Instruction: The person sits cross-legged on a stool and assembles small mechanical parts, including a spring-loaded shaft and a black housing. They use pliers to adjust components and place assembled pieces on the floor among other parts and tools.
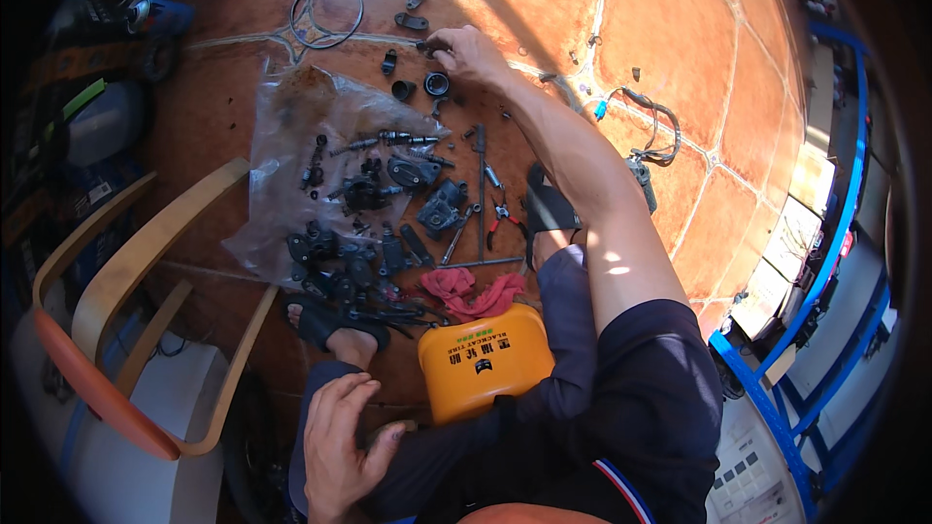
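My right hand [470, 56] reaches far forward over the tiled floor, its fingers curled together at a small black part [420, 46]. Close by lie black clamp-like pieces [412, 21], a black ring-shaped part [436, 84] and a short dark cup [403, 90]. My left hand [342, 446] rests by my left knee, fingers stretched and holding nothing. Between the two hands, a clear plastic sheet [277, 155] bears several greasy dark mechanical parts [367, 189]. Beside it are a block-like housing [443, 208], a ratchet wrench [456, 238], a long metal bar [482, 175] and red-handled pliers [502, 218].
A yellow plastic box-shaped object [485, 359] stands between my legs, with a red rag [471, 291] against it. A wooden-armed chair [107, 330] is at left, a blue metal rack [835, 233] at right. A wire loop [327, 14] and a cabled part [660, 136] lie farther out.
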